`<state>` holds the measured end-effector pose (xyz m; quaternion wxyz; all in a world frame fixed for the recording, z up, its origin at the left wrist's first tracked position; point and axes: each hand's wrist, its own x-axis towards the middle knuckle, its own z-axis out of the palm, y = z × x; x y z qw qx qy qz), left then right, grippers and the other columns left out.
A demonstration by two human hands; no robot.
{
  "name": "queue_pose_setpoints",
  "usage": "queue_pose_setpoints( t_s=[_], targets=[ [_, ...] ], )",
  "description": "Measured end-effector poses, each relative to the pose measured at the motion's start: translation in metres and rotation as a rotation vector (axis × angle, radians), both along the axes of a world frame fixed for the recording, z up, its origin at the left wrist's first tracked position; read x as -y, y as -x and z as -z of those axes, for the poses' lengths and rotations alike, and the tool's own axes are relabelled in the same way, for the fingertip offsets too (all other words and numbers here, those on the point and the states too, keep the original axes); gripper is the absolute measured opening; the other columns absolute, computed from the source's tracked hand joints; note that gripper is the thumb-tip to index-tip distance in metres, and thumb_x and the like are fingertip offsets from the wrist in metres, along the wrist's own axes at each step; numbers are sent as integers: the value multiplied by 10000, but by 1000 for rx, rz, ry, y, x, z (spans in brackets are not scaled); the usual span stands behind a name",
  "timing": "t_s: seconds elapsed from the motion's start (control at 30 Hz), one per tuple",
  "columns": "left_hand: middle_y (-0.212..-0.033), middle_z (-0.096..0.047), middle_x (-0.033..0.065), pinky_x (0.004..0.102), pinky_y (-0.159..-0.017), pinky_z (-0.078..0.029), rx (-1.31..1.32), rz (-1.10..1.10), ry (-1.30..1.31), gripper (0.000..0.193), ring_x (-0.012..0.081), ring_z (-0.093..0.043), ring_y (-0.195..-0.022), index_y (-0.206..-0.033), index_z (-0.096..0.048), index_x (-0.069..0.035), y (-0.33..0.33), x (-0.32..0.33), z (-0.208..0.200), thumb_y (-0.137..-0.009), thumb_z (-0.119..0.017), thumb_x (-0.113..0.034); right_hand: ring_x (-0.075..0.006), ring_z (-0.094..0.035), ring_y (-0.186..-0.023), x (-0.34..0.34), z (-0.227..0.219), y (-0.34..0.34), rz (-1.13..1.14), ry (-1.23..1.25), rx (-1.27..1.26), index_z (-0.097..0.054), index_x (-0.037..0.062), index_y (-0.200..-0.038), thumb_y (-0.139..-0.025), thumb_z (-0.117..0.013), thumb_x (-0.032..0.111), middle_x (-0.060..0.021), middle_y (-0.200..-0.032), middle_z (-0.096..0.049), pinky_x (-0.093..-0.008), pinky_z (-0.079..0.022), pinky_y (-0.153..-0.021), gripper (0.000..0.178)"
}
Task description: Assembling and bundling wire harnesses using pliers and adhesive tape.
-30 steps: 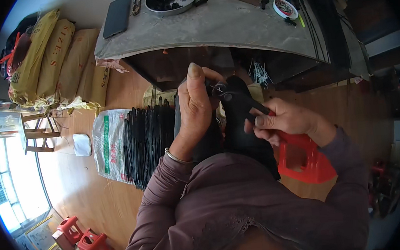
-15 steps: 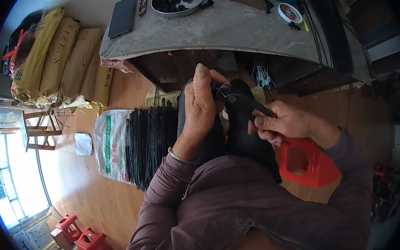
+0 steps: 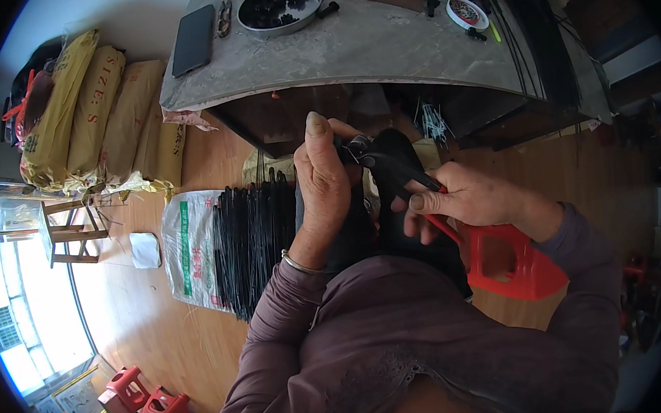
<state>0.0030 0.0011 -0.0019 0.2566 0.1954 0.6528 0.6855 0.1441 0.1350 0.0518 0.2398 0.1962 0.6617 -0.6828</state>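
My right hand (image 3: 466, 200) is closed on a pair of pliers (image 3: 401, 171) with a dark head and red-and-black handles, which stand apart. The jaws point up and left, at the fingers of my left hand (image 3: 323, 172). That hand is closed with its thumb up, on a small black piece (image 3: 351, 152) that the fingers mostly hide. A thin, shiny wire-like bit shows where the jaws meet the piece; its exact form is too small to tell. Both hands are above my dark-clad knees, in front of the table (image 3: 319, 60).
On the table are a metal bowl (image 3: 254, 22) of black parts, a phone (image 3: 193, 40), snips (image 3: 224, 17) and a white dish (image 3: 451, 14) of small pieces. Black rods (image 3: 252, 240) lie on a sack (image 3: 190, 252) to the left. A red stool (image 3: 534, 272) stands at right.
The pliers' handles have spread apart, the lower red one now showing below the right fingers. The whole view has shifted slightly; my left hand stays at the jaws.
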Motion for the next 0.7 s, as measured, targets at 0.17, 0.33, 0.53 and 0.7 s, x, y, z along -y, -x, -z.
queue_pose_setpoints(
  t_s=[0.17,0.33,0.53,0.7],
  targets=[
    [-613,-488,14,196,-443,-376,32,-5,-3,713,87,-484,-483,-737,-592,-47,0,-2,3,-955,-242,-630,-105,-611,-656,-8,-8,5,-121,-107,86,-557,-40,-1086,-979,-517,265,-48,-796,-626,-237,-498,-610,326],
    [-622,-491,12,190,-441,-379,30,5,0,712,87,-484,-484,-737,-586,-50,0,-4,1,-950,-247,-639,-78,-561,-602,-13,-4,3,-90,-169,68,-569,-24,-1055,-968,-536,323,-14,-721,-574,-237,-480,-569,360],
    [-622,-486,8,190,-445,-384,21,33,1,698,80,-479,-483,-747,-576,-53,-1,-2,0,-954,-243,-631,-62,-496,-577,-9,-6,2,-59,-128,70,-529,6,-909,-974,-512,357,5,-683,-498,-218,-446,-529,358],
    [-637,-496,11,190,-452,-390,51,111,-29,693,74,-486,-511,-755,-572,-52,2,-3,2,-959,-238,-624,-50,-444,-514,-6,12,-2,-20,-185,20,-551,36,-886,-978,-497,393,27,-633,-472,-230,-399,-455,373]
  ],
)
